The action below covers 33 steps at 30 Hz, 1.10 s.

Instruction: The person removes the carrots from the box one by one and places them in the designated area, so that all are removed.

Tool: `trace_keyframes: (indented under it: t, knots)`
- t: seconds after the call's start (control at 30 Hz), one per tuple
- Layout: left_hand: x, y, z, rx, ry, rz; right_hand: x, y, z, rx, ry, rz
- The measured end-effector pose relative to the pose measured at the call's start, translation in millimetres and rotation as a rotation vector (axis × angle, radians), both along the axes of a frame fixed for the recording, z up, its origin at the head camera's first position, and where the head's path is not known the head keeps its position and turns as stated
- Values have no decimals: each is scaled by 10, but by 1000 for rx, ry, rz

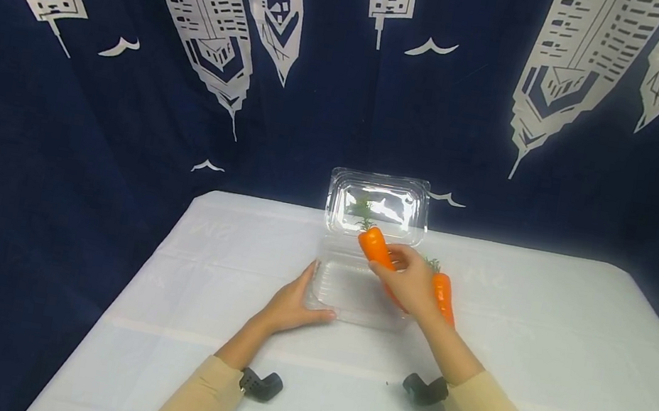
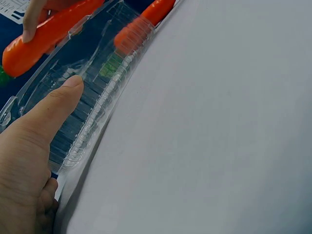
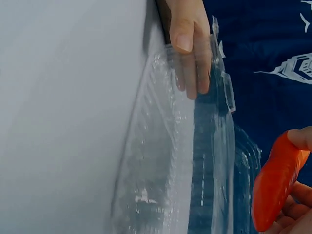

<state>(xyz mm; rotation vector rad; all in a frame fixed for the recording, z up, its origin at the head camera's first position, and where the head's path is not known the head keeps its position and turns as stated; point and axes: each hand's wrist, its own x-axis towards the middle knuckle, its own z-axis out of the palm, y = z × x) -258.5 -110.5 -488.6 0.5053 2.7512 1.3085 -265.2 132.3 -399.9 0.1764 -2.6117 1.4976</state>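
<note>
My right hand pinches an orange carrot with a green leafy top, tilted above the right part of a clear plastic clamshell container. In the right wrist view, the carrot sits between thumb and fingers. My left hand holds the container's near left corner, its thumb along the front wall and its fingers along the left side. The container's lid stands raised at the back. A second carrot lies on the table to the right of the container, partly hidden by my right hand.
A white cloth covers the table. Behind it hangs a dark blue curtain with white building prints. Dark wrist-worn devices sit at both wrists, close over the tabletop.
</note>
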Motion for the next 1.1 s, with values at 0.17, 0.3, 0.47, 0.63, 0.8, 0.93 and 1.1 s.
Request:
trace_keyframes:
  t: [0.17,0.3,0.47,0.63,0.8,0.93,1.1]
  knots:
    - [-12,7,-15,5,4,0,30,116,66,11,-24,-49]
    - [-11,6,-18,13,11,-1,66,235,137,12,-58,-83]
    - [-4,1,-5,4,16,-1,108,417,193,19,-68,-111]
    - [1,-3,10,10,13,-7,125,610,202,48,-55,-143]
    - [-2,-2,-8,9,-1,-5,153,786,173,83,-57,-160]
    - [-6,2,-15,14,6,-5,189,901,153,108,-70,-183]
    - [-8,3,-16,13,12,-11,205,1043,115,128,-116,-214]
